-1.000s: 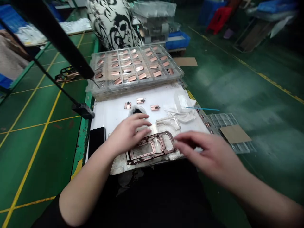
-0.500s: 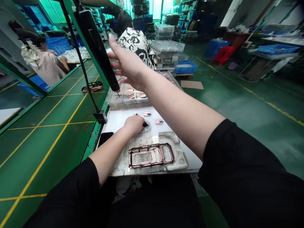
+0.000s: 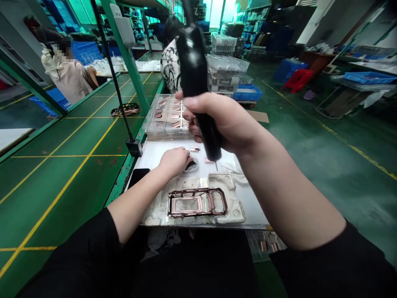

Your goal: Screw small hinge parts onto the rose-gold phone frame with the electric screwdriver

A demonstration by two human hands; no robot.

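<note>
My right hand (image 3: 223, 118) is wrapped round a black electric screwdriver (image 3: 195, 62), raised over the worktop with its thin bit pointing down. At a small round clear dish (image 3: 192, 166) of dark bits, too small to name, my left hand (image 3: 175, 160) has its fingertips pinched together; whatever is between them is hidden. Closer to me, a copper-coloured toy car frame (image 3: 186, 203) lies in a pale moulded holder (image 3: 232, 207). Behind the dish is a small copper-coloured part (image 3: 195, 148); another copper part (image 3: 209, 159) is partly covered by the screwdriver.
A clear divided tray (image 3: 169, 134) with several copper parts stands at the back of the white worktop (image 3: 151, 155). Along the left runs a green conveyor (image 3: 71, 165) carrying another car frame (image 3: 125, 109). A green post (image 3: 135, 74) and a black phone-like slab (image 3: 138, 177) are nearby. Two people sit beyond.
My right hand has closed round the hanging screwdriver and pulled it right and toward me, over the worktop. The left hand remains at the dish. The view has shifted slightly.
</note>
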